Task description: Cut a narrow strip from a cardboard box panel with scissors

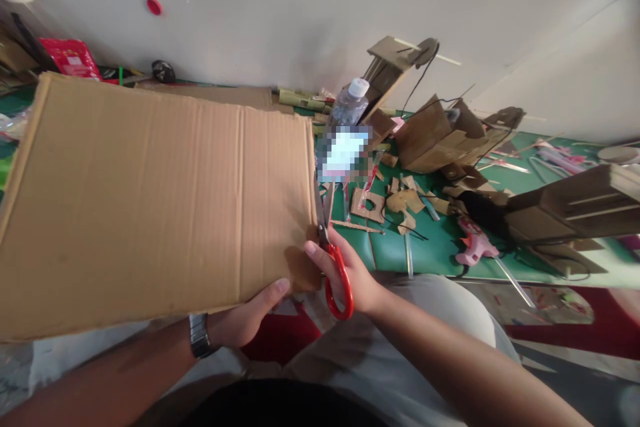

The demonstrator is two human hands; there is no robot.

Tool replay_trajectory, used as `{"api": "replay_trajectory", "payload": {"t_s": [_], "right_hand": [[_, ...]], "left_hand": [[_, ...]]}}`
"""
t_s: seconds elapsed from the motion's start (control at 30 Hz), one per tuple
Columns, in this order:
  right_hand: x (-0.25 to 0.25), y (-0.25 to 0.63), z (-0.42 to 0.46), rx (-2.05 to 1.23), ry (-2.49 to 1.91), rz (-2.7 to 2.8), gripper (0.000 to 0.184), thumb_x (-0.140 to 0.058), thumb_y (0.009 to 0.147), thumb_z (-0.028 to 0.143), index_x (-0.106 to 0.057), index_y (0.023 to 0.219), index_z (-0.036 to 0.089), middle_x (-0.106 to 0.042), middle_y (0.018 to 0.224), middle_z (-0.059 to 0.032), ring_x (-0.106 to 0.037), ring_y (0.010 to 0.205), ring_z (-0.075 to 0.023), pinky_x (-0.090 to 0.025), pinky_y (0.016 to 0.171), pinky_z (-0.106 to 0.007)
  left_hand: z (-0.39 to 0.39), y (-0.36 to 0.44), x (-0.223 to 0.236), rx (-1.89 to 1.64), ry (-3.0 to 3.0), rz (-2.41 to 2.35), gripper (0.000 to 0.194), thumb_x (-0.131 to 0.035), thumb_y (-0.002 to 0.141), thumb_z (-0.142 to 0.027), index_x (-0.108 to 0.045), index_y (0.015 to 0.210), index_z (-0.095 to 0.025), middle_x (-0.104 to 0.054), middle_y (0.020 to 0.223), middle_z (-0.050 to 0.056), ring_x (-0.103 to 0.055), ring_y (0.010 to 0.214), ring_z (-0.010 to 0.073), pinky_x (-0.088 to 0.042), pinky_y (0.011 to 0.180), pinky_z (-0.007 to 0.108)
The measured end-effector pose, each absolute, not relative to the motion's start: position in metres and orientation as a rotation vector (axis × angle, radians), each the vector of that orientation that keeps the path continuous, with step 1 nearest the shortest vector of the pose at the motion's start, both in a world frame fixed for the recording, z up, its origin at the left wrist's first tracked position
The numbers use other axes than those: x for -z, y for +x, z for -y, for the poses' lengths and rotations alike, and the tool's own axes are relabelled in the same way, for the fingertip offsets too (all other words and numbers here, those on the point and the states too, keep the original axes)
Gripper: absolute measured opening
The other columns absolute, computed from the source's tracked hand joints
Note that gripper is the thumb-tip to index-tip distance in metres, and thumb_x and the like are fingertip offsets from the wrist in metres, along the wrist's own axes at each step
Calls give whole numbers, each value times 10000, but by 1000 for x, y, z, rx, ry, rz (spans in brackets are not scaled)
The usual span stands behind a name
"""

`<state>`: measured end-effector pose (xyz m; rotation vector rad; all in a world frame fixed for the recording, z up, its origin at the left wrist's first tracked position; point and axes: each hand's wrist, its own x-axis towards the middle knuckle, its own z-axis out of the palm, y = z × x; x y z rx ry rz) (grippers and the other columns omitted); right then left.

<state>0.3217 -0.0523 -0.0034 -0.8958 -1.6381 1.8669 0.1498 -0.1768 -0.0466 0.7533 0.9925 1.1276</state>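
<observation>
A large sheet of brown corrugated cardboard (150,207) fills the left side of the head view, tilted above my lap. My left hand (255,310) grips its lower edge, thumb on top and the other fingers hidden underneath. In my right hand (345,273) is a pair of scissors (339,280) with red handles. The slightly parted blades point away from me along the sheet's right edge; whether cardboard lies between them, I cannot tell. A dark shadow falls on the sheet's lower right corner.
Behind stands a green-topped bench (425,247) with cardboard scraps (405,200), a plastic bottle (350,103), a pink glue gun (477,247) and cardboard constructions (440,133). A red packet (71,58) lies at back left, against the pale wall (280,7).
</observation>
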Motion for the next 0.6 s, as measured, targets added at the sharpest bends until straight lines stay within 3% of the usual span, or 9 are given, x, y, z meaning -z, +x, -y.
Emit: {"api": "replay_trajectory", "payload": {"t_s": [0.1,0.27,0.4,0.6], "right_hand": [[1,323,48,-1762,-934,1647,388,-733,931,619,-653,932,239,-673,832,-13,-665,976,-240,-579,877,-346],[2,323,45,-1740,-917,1590,368,-736,938,583,-641,852,238,-683,812,-7,-687,924,-232,-591,890,-348],[6,323,45,-1789,-895,1531,327,-745,932,558,-701,1001,241,-760,969,-27,-719,936,-243,-608,920,-376],[10,326,47,-1724,-861,1588,322,-713,970,542,-736,1103,251,-780,1101,-53,-713,1115,-287,-590,1015,-420]], "left_hand": [[178,155,43,-980,830,-952,587,-643,974,-625,-685,1454,-290,-731,1439,75,-494,1532,337,-271,1348,545],[182,152,43,-939,899,-1062,606,-573,1008,-649,-637,1510,-315,-698,1487,57,-371,1610,310,-109,1384,538],[180,153,41,-908,878,-986,634,-601,992,-652,-615,1530,-318,-647,1549,61,-366,1611,315,-120,1378,544],[176,154,39,-879,797,-756,699,-611,985,-638,-516,1603,-325,-544,1648,70,-354,1615,320,-133,1360,578]]}}
